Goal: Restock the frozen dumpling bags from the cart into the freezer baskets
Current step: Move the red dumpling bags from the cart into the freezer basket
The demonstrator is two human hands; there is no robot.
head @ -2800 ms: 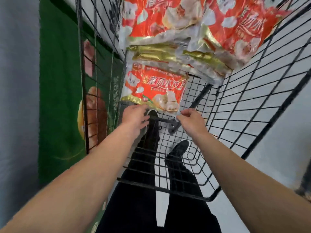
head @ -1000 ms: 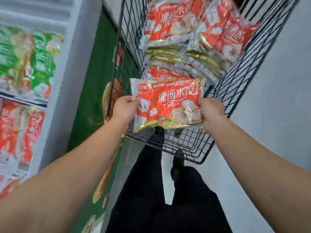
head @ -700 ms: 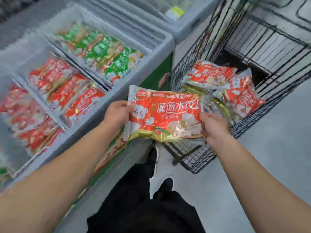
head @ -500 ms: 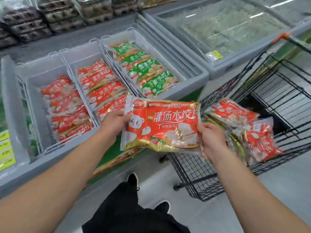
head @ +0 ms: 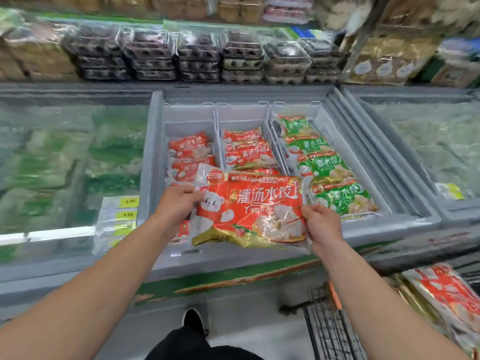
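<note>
Over the open freezer (head: 384, 229), near its front rim: red dumpling bag (head: 250, 209) held flat, label up, above the near ends of the left basket (head: 189, 118) and middle basket (head: 242, 116). Left hand (head: 176, 203) grip closed on the bag's left edge, thumb on top; right hand (head: 320, 224) grip pinching the lower right corner. Left and middle baskets part-filled with red bags (head: 246, 149), far ends bare; near ends hidden behind the held bag. Right basket (head: 296, 107) stacked with green bags (head: 335, 183) front to back, just beside the held bag's right edge. Sliding lid tracks (head: 363, 141) to the right of the baskets. Neighbouring freezer glass lid (head: 65, 157) at left, blurred contents beneath; yellow price tags (head: 119, 214) at its right edge. Another glass-topped freezer (head: 439, 141) at right. Shelf behind carrying clear egg cartons (head: 197, 55), blurred. Cart (head: 330, 331) at lower right, wire side visible, with more red bags in it (head: 446, 294). Dark shoe (head: 193, 320) on the floor below the freezer front.
</note>
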